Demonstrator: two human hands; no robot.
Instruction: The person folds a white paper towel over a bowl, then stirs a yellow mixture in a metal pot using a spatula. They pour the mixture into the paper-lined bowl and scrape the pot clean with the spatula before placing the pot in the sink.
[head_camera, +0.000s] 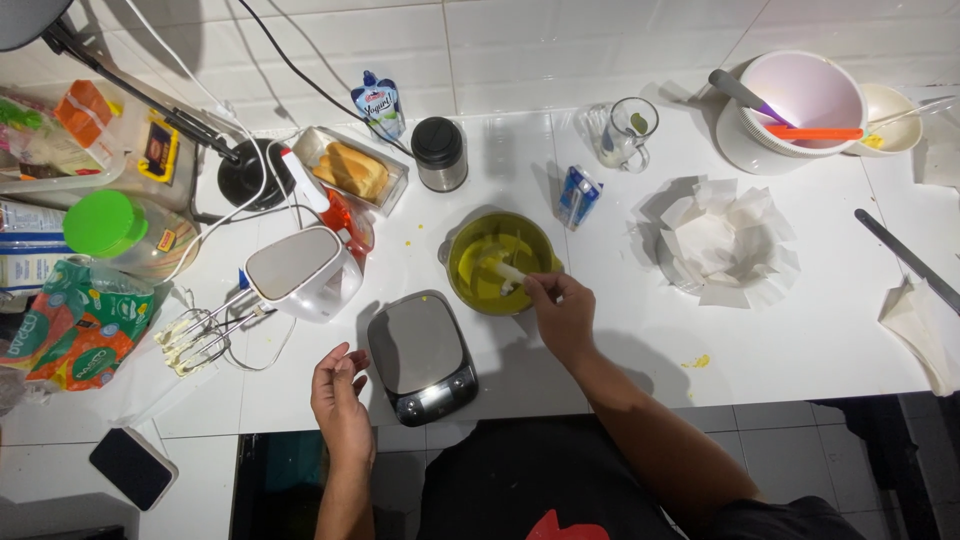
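My right hand (563, 312) grips a pale spatula (506, 274) whose blade dips into yellow batter in a green glass bowl (497, 262) on the white counter. My left hand (340, 395) hovers open and holds nothing, its fingers apart, just left of a small digital kitchen scale (420, 355). A white hand mixer (298, 272) with batter-coated beaters (192, 338) lies on its side beyond my left hand.
A paper-lined cake tin (722, 240) sits right of the bowl. Behind are a small carton (578, 196), a glass mug (626, 132), a dark-lidded jar (439, 153), a tub of bread (352, 170) and stacked bowls (805, 100). Bags, a green-lidded container (108, 226) and a phone (131, 467) crowd the left.
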